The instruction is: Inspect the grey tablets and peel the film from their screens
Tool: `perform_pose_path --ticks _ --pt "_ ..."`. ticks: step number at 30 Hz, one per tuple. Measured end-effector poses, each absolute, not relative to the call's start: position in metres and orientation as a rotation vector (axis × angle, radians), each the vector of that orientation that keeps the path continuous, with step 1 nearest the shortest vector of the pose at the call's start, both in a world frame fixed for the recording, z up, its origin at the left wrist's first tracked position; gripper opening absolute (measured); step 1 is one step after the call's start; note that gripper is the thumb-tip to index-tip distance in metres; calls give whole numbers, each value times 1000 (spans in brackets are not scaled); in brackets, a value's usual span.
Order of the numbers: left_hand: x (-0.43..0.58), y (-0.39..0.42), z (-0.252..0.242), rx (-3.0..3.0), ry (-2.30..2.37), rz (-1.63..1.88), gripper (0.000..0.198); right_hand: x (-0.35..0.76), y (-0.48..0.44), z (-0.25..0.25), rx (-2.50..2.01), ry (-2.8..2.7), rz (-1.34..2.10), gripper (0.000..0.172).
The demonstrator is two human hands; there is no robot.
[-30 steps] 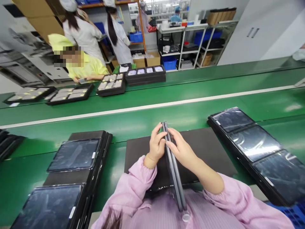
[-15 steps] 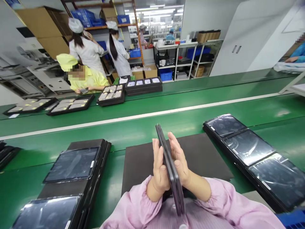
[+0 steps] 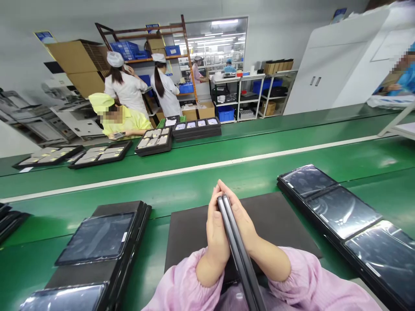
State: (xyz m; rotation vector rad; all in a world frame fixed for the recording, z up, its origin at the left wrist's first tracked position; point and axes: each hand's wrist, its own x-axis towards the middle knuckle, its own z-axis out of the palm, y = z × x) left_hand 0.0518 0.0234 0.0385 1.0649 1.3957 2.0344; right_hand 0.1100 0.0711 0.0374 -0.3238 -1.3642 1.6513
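Two slim dark tablets [image 3: 238,248] stand on edge, face to face, in front of my chest. My left hand [image 3: 216,235] presses flat on their left side. On the right side lies the palm of my right hand [image 3: 244,224], and the fingertips of both hands come together past the tablets' far end. Their lower ends run out of view at the bottom. Beneath my hands a black foam mat [image 3: 186,233] lies on the green bench [image 3: 181,190].
At left, film-covered tablets [image 3: 97,237] lie on stacked black trays [image 3: 138,233]. Another tray at right holds several film-covered tablets [image 3: 343,209]. Across the bench a person in yellow [image 3: 126,123] sits behind trays of small devices [image 3: 154,140]. Others stand near shelves.
My hands have slid towards the tablets' far end, and their fingertips now meet beyond it. The tablets sit lower in view and closer to me. The camera has tilted up slightly.
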Motion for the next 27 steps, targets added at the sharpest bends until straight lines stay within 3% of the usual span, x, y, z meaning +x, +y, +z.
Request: perform_pose_path --ticks 13,22,27 --pt "46 42 32 957 1394 2008 60 102 85 37 -461 -1320 1643 60" --pt "49 38 33 1012 1402 2014 54 104 83 33 -414 -1335 1647 58" --pt "47 31 1 1307 1335 2055 53 111 81 8 -368 -1481 1558 61"
